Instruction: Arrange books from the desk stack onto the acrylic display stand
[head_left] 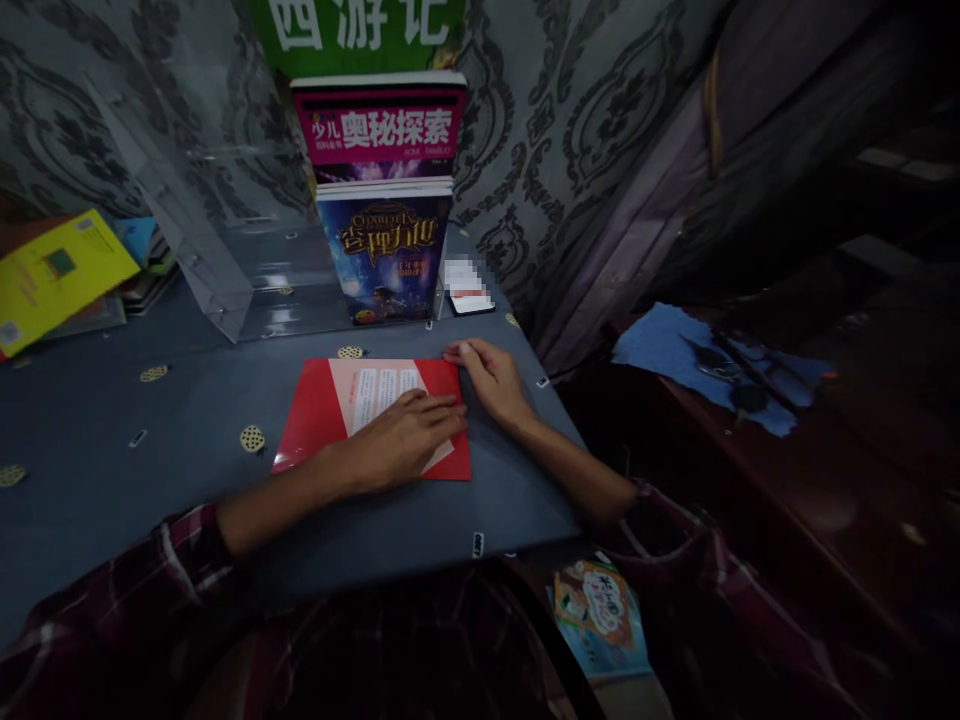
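Observation:
A thin red book [311, 410] lies flat on the table, its cover marked with a pink slanted band and white text panels. Across its right half rests my left hand [401, 438], palm down with the fingers stretched out, hiding part of the print. My right hand [491, 382] is at the far right corner of the same book, fingers and thumb closed together at the edge. Just beyond, a clear acrylic stand [217, 290] holds upright books, among them a blue-covered book [390, 265] in front and a magenta-covered book [379, 130] behind it.
A phone-like object [469, 285], partly pixelated, lies right of the stand. At the left are a yellow book [64, 275] and a stack of books. A blue cloth with dark items [720, 360] sits on a brown surface at right. Below the table edge is a colourful booklet [604, 615].

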